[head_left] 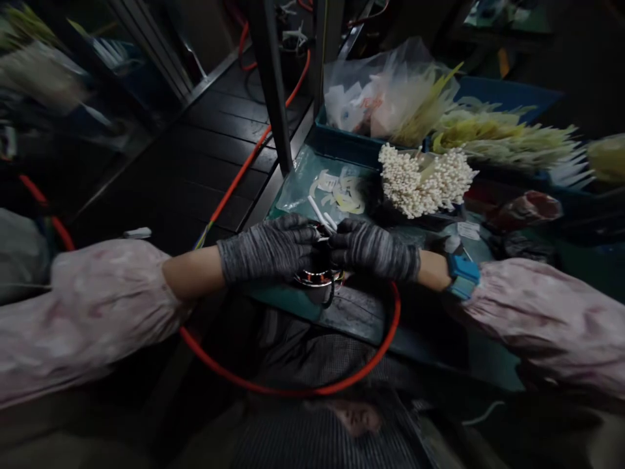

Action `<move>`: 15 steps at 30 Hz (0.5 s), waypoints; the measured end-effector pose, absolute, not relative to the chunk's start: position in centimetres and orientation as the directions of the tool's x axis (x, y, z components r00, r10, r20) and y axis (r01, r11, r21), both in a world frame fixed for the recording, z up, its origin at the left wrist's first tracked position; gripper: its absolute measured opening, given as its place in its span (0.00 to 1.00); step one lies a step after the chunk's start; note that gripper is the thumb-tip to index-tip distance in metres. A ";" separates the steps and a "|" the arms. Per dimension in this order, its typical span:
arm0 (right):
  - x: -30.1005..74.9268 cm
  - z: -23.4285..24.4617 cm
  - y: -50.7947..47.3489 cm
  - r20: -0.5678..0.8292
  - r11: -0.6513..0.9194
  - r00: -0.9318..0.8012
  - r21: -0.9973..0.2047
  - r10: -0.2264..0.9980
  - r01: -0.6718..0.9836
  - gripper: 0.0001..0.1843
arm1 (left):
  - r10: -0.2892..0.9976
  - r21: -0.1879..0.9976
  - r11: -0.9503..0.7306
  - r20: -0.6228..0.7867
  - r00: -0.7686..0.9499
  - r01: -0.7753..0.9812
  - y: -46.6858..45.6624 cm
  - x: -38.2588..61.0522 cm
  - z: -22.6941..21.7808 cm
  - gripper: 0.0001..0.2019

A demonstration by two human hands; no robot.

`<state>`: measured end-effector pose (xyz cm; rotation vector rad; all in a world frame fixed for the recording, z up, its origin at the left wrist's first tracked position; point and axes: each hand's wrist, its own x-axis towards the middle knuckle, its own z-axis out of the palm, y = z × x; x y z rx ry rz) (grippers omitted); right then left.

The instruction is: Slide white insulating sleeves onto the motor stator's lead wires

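Both my hands wear grey striped knit gloves and meet over a motor stator (pixel 318 279), a round shiny ring with copper-coloured windings. White sleeves (pixel 322 212) stick up at a slant between the fingertips. My left hand (pixel 271 247) comes in from the left, its fingers bent over the wires at the top of the stator. From the other side my right hand (pixel 374 251) pinches at the same wires; its fingertips almost touch the left ones. The thin wire ends are mostly hidden by the gloves. A black lead (pixel 331 296) hangs at the stator's front.
An orange cable (pixel 312 392) loops in front of the bench and another stretch runs up past a metal post (pixel 271 85). Behind my hands lie a bundle of white-tipped leads (pixel 424 179), flat yellowish strips (pixel 344 192), a blue bin (pixel 342 144) with plastic bags, and pale yellow sleeves (pixel 508 140).
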<state>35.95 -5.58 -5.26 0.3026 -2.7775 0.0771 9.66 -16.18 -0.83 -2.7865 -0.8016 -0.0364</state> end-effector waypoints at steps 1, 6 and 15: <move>36.4 -5.7 -5.9 0.380 0.980 -0.907 -0.016 -0.179 -0.200 0.12 | 0.538 -0.199 -0.819 0.060 0.841 0.538 -16.0 9.5 -1.0 0.10; 38.5 -8.6 -7.4 0.657 0.985 -0.753 -0.104 -0.034 -0.135 0.10 | 0.534 -0.086 -0.824 0.214 0.818 0.561 -16.6 10.6 -1.4 0.11; 41.3 -7.0 -10.3 0.635 0.801 -0.591 -0.598 0.497 0.031 0.15 | 0.545 -0.030 -0.790 0.425 0.723 0.613 -17.7 16.2 -3.4 0.11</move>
